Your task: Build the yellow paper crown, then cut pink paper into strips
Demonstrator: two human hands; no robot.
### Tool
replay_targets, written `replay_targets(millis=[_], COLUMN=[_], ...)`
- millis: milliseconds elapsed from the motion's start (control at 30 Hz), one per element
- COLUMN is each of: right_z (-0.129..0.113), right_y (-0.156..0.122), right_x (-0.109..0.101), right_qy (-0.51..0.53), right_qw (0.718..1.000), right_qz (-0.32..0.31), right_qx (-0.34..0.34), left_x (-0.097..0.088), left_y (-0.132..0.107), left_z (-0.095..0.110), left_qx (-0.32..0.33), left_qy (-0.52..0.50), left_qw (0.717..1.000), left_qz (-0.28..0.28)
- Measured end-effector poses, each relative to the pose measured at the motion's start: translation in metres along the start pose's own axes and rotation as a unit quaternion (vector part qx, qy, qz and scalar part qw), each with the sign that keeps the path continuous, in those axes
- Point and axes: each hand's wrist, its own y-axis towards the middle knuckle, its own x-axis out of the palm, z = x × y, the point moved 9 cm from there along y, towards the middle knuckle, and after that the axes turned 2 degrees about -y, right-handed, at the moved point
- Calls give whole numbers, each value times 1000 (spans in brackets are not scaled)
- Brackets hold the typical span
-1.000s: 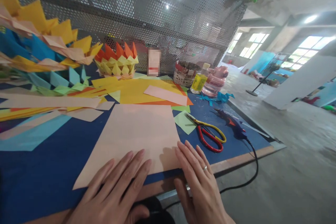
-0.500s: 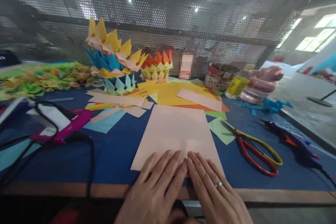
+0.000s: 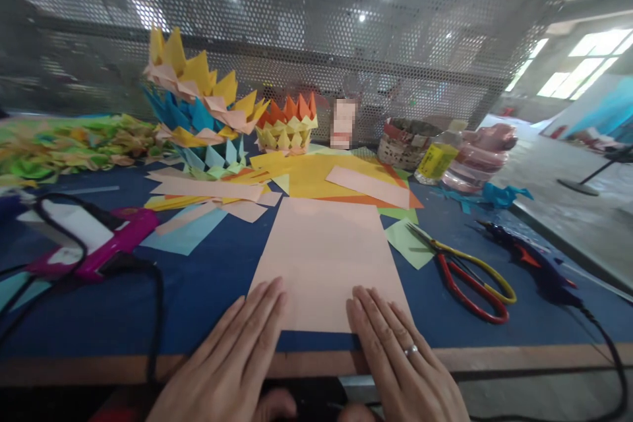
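Observation:
A pale pink sheet of paper [image 3: 329, 257] lies flat on the blue table top [image 3: 208, 290], near its front edge. My left hand [image 3: 232, 359] rests flat with fingers stretched out, its fingertips on the sheet's near left corner. My right hand [image 3: 395, 356], with a ring on one finger, lies flat too, fingertips on the sheet's near right part. Neither hand holds anything. Both hands sit apart from each other.
Red and yellow scissors [image 3: 469, 273] and a blue glue gun [image 3: 534, 264] lie right of the sheet. A pink glue gun [image 3: 99, 244] with a black cable lies left. Folded paper baskets [image 3: 198, 109], loose coloured sheets [image 3: 316, 175], a glue bottle [image 3: 435, 159] and a mesh wall stand behind.
The view swung left, then steadied. My hands, side by side half a second ago, have spread apart along the sheet's near edge. The sheet stays flat.

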Motion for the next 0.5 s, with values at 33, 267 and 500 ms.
replay_targets(millis=[33, 267, 500], right_z=[1, -10, -34], right_y=[-2, 12, 39], right_x=[-1, -3, 0], right_qy=[-4, 7, 72], right_qw=[1000, 1000, 994], right_qz=[-1, -1, 71], right_qx=[0, 7, 42], left_x=[0, 7, 15], left_y=[-5, -16, -26], left_z=[-3, -9, -11], left_qx=[-3, -29, 6], left_qy=[-1, -6, -11], left_qw=[1000, 999, 1000], left_qz=[5, 17, 14])
